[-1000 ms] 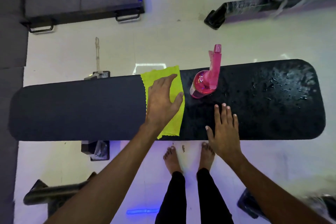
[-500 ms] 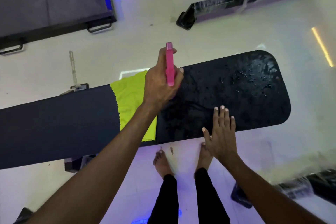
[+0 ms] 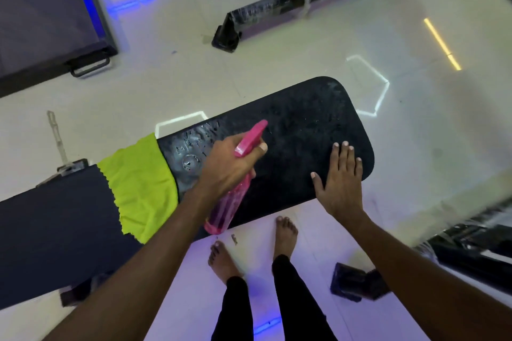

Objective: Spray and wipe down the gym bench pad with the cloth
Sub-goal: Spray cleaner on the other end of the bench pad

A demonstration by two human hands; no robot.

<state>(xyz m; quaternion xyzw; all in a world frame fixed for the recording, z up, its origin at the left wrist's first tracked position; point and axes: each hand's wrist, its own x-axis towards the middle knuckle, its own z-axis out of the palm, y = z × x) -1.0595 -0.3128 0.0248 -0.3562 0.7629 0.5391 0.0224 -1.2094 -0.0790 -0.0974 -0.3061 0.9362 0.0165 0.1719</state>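
Two hands in my view: left hand [image 3: 225,165] grips one pink spray bottle [image 3: 231,196] above one black bench pad [image 3: 304,130]; right hand [image 3: 339,183] flat on pad, fingers spread. One yellow-green cloth [image 3: 141,188] draped across pad.

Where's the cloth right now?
The cloth lies draped across the bench pad, left of the left hand holding the spray bottle.

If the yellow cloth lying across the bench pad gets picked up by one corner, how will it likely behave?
The cloth would probably go limp and hang, since it already drapes and wrinkles over the bench pad. It looks thin, so likely very light. Pushed flat, it may bunch rather than slide, especially over the wet droplets beside it.
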